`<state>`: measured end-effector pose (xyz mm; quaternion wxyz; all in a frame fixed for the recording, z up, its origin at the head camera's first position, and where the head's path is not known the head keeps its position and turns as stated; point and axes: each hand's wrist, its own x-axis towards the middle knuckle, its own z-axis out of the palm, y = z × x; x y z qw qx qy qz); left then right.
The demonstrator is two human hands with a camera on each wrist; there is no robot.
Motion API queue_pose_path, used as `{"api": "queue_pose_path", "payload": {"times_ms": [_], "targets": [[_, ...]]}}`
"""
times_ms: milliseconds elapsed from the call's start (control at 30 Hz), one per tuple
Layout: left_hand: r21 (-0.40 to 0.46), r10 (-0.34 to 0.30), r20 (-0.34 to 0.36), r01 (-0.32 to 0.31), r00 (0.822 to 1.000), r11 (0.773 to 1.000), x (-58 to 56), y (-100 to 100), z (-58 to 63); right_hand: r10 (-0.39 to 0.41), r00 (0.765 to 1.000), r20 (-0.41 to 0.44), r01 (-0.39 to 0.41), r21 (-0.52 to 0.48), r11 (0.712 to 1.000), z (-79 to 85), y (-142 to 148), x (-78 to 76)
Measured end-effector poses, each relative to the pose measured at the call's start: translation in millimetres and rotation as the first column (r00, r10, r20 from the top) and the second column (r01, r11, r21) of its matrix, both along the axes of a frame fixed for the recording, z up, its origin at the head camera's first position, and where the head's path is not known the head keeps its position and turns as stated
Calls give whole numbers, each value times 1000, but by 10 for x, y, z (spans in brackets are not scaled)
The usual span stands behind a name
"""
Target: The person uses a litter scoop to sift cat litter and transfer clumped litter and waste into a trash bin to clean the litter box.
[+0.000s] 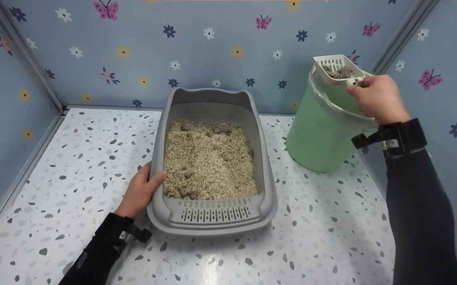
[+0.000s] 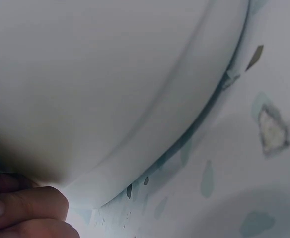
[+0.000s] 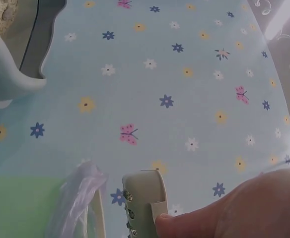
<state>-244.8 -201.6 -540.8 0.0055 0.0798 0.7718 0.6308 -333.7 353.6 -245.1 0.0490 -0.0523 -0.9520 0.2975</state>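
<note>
A grey litter box (image 1: 212, 227) full of pale granular litter (image 1: 212, 162) stands mid-floor, with several darker clumps near its edges. My left hand (image 1: 139, 194) grips its left side, thumb over the rim and fingers outside. The left wrist view shows those fingers (image 2: 31, 210) against the box's smooth outer wall. On the right, my right hand (image 1: 380, 99) holds a white slotted litter scoop (image 1: 337, 82) by its handle. Dark clumps (image 1: 344, 73) lie in the scoop, which is over the mouth of a green bin (image 1: 319, 136). In the right wrist view the thumb (image 3: 184, 226) presses on the scoop.
A translucent liner (image 1: 325, 101) folds over the bin's rim. Blue flowered panels (image 1: 212, 47) enclose the back and both sides, with metal corner posts. The floor (image 1: 82, 158) is white with grey speckles.
</note>
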Motion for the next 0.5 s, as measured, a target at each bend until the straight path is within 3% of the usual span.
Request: {"api": "queue_pose_path", "payload": {"times_ms": [500], "targets": [[19,13,8,-14,1000,1000,20,11,4,-24,997,-70,36,163,986,-147,122,-74]]}}
